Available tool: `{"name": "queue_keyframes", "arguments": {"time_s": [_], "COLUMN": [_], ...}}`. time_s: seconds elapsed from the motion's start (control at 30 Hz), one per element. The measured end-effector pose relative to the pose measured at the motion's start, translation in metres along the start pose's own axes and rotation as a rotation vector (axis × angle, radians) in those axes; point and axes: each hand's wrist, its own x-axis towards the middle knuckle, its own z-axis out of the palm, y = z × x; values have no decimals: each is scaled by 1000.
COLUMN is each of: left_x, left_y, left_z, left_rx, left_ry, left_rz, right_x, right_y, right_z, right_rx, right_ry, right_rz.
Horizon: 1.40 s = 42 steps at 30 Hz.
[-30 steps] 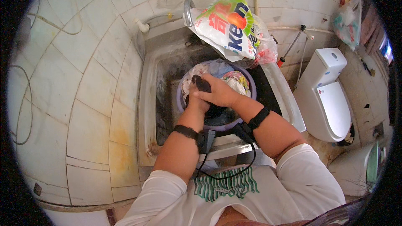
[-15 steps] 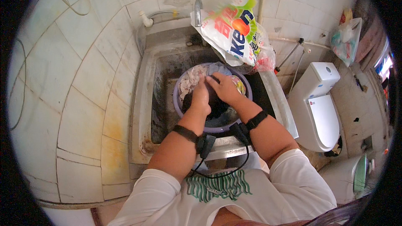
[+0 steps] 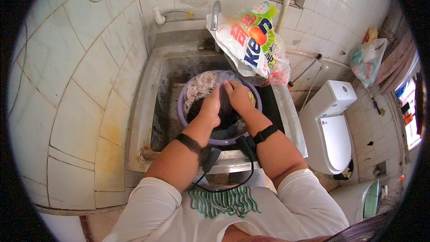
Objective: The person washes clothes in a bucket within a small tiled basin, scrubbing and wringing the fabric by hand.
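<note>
A purple basin point(image 3: 181, 107) stands in the grimy sink point(image 3: 142, 127), filled with wet laundry. Between my two hands is a dark piece of clothing point(image 3: 228, 110), bunched up over the basin. My left hand point(image 3: 210, 107) presses against its left side, fingers together and pointing away from me. From the right, my right hand point(image 3: 239, 97) closes over the same cloth, fingers bent, its fingertips near the left ones. A pale floral cloth point(image 3: 200, 86) lies behind them, and a bit of yellow patterned fabric shows beside my right hand. Some water is visible at the basin's near side.
A curved metal faucet point(image 3: 216, 13) rises at the back, partly against a large white and green plastic detergent bag point(image 3: 245, 40) on the sink's far right corner. Tiled wall point(image 3: 85, 94) borders the left. A white toilet point(image 3: 335, 136) stands to the right. Wrist straps and a cable cross my forearms.
The whole view has shifted, so the sink and basin sit slightly further left. Both hands stay on the dark clothing, with the right fingers now drawn in closer together.
</note>
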Motion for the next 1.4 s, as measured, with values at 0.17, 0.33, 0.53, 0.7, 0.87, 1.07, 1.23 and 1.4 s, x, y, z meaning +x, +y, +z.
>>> {"name": "queue_keyframes", "arguments": {"time_s": [0.17, 0.33, 0.53, 0.7, 0.87, 1.07, 1.23, 1.4], "left_x": [37, 14, 27, 32, 33, 42, 13, 60], "left_y": [-17, -12, -16, -20, -26, -24, -8, -29], "left_z": [-33, -10, -9, -20, -26, -16, -5, -43], "left_rx": [-348, -287, -137, -300, -398, -41, -20, -533], "left_ry": [-283, -245, -225, -240, -302, -8, 73, -338], "left_rz": [19, -32, -114, 49, 13, -36, -18, 68], "right_x": [-21, -14, 1, -14, -18, 3, -6, -25], "right_y": [-46, -29, 5, -32, -36, 20, -1, -51], "right_z": [1, -8, 0, -2, 3, 11, 6, -2], "right_rx": [180, 23, -120, -46, 84, -163, -72, 106], "right_ry": [-222, -171, -12, -107, -209, -87, -114, -252], "right_rz": [-369, -133, -56, -146, -262, -65, -9, -285]}}
